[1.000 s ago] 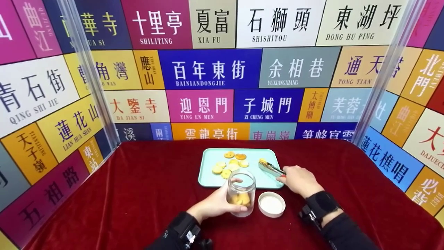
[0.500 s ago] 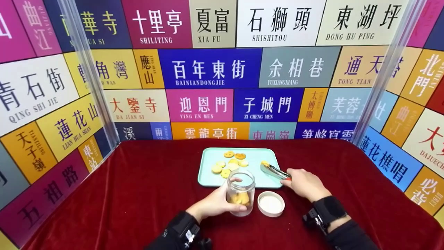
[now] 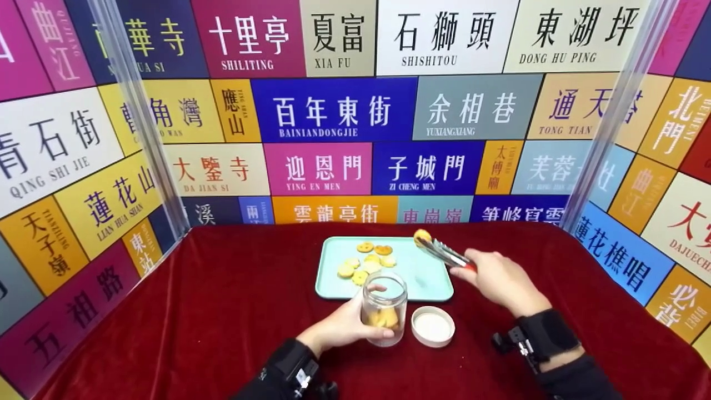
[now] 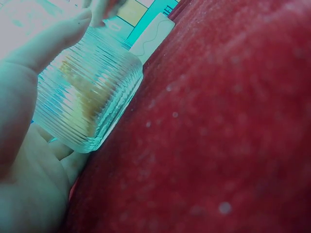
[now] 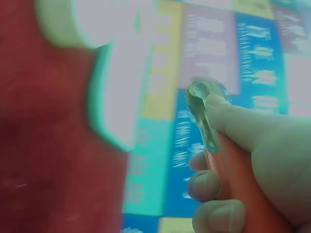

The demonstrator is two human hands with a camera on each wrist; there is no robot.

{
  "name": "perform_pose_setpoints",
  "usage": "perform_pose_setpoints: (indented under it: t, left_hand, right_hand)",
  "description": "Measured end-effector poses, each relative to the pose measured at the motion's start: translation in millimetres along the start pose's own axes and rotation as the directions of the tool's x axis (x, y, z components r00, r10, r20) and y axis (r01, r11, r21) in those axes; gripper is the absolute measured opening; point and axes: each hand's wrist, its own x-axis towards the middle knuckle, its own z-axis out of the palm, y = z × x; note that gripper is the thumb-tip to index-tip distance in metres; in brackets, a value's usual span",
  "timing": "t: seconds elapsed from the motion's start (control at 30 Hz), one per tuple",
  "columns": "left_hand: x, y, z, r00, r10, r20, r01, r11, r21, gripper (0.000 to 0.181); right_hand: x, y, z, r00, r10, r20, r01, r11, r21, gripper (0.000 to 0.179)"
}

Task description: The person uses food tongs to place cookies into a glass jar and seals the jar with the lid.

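My left hand (image 3: 344, 326) grips a clear glass jar (image 3: 384, 311), thumb across its front; in the left wrist view the ribbed jar (image 4: 90, 97) stands on the red cloth. Yellow cookies (image 3: 383, 319) lie in its lower part. My right hand (image 3: 502, 278) holds metal tongs (image 3: 445, 253) with red handles (image 5: 243, 184). A round cookie (image 3: 422, 238) is pinched at the tongs' tips, raised over the far right part of a mint-green tray (image 3: 414, 283). Several pale yellow cookies (image 3: 371, 268) and two browner ones (image 3: 383, 250) lie on the tray.
A round white lid (image 3: 433, 326) lies on the red tablecloth (image 3: 239, 311), just right of the jar. Panels with Chinese place names (image 3: 339, 111) wall in the table at the back and both sides.
My right hand has lifted the tongs and the cookie up off the tray, moving slightly right. The left hand and jar have stayed put.
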Motion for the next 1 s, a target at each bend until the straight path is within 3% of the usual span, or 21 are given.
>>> perform_pose_setpoints:
  t: [0.57,0.83,1.0]
  left_hand:
    - [-1.2,4.6,0.8,1.0,-0.002,-0.006,0.002,1.0,0.022,0.095]
    - [-1.7,3.3,0.8,1.0,-0.002,-0.006,0.002,1.0,0.011,0.092]
    - [-1.4,3.8,0.8,1.0,0.0,-0.007,0.0,1.0,0.02,0.093]
  right_hand:
    - [-18.6,-47.0,-59.3,0.987,-0.118,-0.11,0.115,0.993,-0.036,0.036]
    - [-23.3,-52.1,-67.9,0.978,-0.21,-0.004,0.21,0.978,-0.002,0.028]
    - [-24.5,-52.5,-68.8,0.956,-0.279,0.09,0.274,0.96,0.061,0.028]
